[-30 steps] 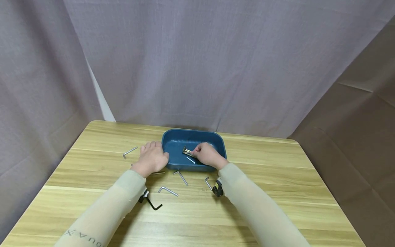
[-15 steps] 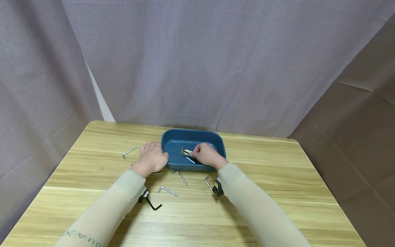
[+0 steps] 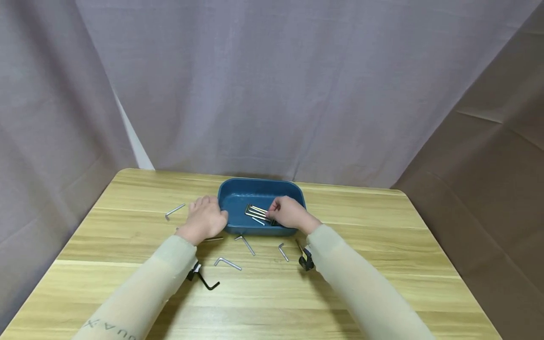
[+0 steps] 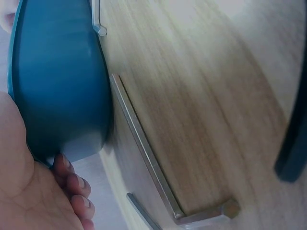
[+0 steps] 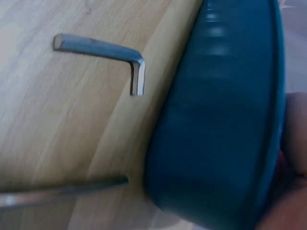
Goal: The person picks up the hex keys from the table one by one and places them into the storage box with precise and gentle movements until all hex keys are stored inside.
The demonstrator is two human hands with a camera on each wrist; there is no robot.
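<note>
A blue tray (image 3: 259,188) stands at the middle of the wooden table. My left hand (image 3: 207,211) holds its left end, palm against the wall, fingers (image 4: 72,184) curled by the tray's corner (image 4: 57,96). My right hand (image 3: 275,210) reaches into the tray and pinches one end of a bundle of silver hex keys (image 3: 256,213), which lies low over the tray floor. The right wrist view shows only the tray's outer wall (image 5: 225,120) and two hex keys beside it.
Loose silver hex keys lie on the table (image 3: 382,264): one far left (image 3: 174,211), others in front of the tray (image 3: 245,244), (image 3: 227,263), (image 3: 282,251). A black hex key (image 3: 209,283) lies by my left forearm. Grey curtains hang behind the table.
My right hand has lowered the hex key bundle, which now lies flatter and reaches further left in the tray. The left hand stays on the tray's end.
</note>
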